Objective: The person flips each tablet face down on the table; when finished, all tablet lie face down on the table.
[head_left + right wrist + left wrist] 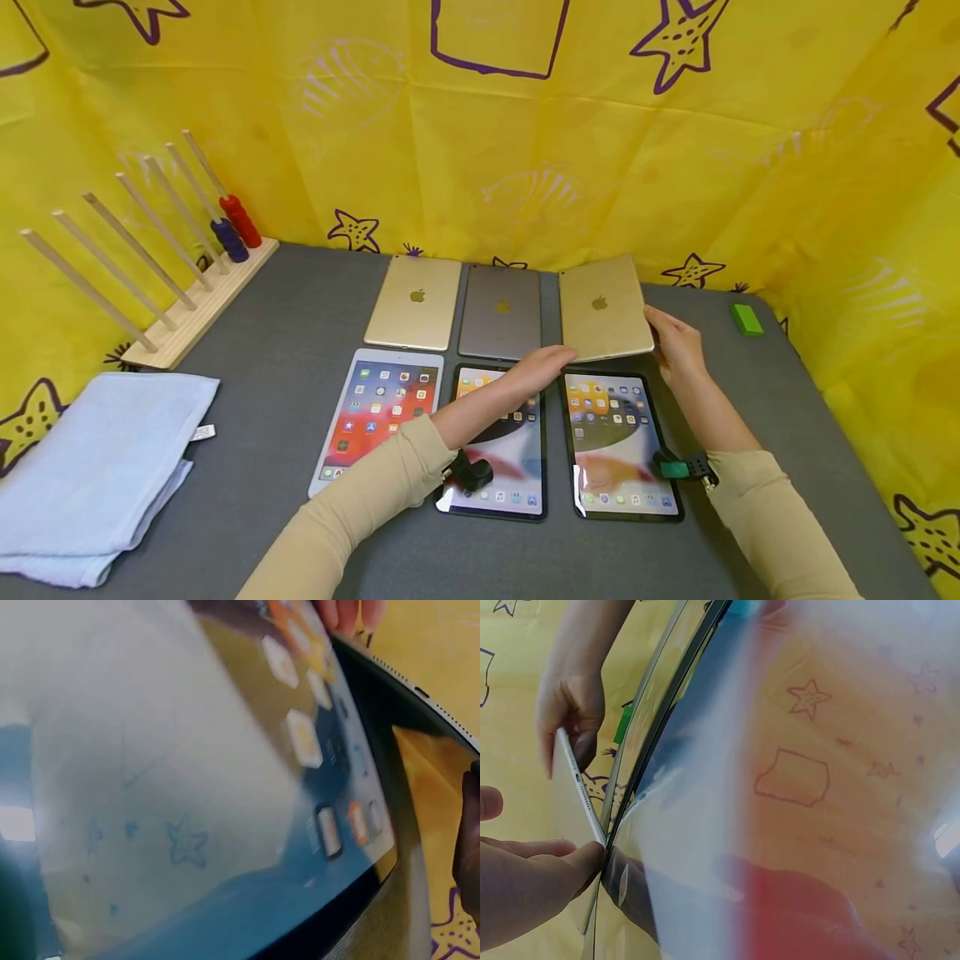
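Observation:
A gold tablet (600,304) with an apple logo on its back is tilted up at the far right of two rows of tablets, its right side raised. My right hand (677,343) grips its right edge near the front corner. At the near left corner, the fingers of my left hand (542,371) pinch the edge. The left wrist view shows both the right hand (574,712) and left hand (532,877) on the thin edge. Beside it lie a grey tablet (501,308) and another gold tablet (416,302), backs up.
In front lie a white-framed tablet (367,400), a black-framed tablet (491,504) under my left forearm, and a second black-framed tablet (611,433), screens lit. A wooden peg rack (210,300), a folded blue cloth (90,467) and a green block (747,320) stand around them. Yellow fabric hangs behind.

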Action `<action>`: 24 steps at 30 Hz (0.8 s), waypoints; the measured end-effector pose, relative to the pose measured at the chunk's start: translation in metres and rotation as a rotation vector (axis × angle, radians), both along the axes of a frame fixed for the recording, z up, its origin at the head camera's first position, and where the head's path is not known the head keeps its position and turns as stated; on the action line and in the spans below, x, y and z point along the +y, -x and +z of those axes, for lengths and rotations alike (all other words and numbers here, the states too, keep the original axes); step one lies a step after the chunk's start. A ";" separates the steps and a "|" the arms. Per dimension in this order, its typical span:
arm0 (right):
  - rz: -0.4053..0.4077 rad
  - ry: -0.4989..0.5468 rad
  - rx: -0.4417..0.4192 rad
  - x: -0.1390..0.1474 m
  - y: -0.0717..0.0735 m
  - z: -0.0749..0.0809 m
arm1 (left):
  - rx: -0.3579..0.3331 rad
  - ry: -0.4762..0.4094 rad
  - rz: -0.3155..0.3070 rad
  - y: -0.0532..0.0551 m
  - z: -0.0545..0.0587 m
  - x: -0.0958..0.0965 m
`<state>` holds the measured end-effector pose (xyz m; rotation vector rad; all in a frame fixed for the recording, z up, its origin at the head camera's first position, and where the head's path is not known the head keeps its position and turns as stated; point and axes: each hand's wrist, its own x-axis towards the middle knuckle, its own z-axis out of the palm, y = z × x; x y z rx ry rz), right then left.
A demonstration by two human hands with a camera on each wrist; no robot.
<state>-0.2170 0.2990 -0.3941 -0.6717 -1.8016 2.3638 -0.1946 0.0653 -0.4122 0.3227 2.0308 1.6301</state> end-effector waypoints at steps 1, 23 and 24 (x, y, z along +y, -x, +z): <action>0.005 -0.013 -0.002 0.002 0.000 -0.002 | 0.005 0.012 0.003 0.000 0.001 0.000; 0.308 -0.728 -0.106 0.016 0.000 -0.027 | 0.007 0.036 0.003 -0.003 -0.001 -0.001; 0.315 -0.763 -0.106 0.016 0.000 -0.026 | 0.006 0.034 0.002 -0.003 -0.001 -0.001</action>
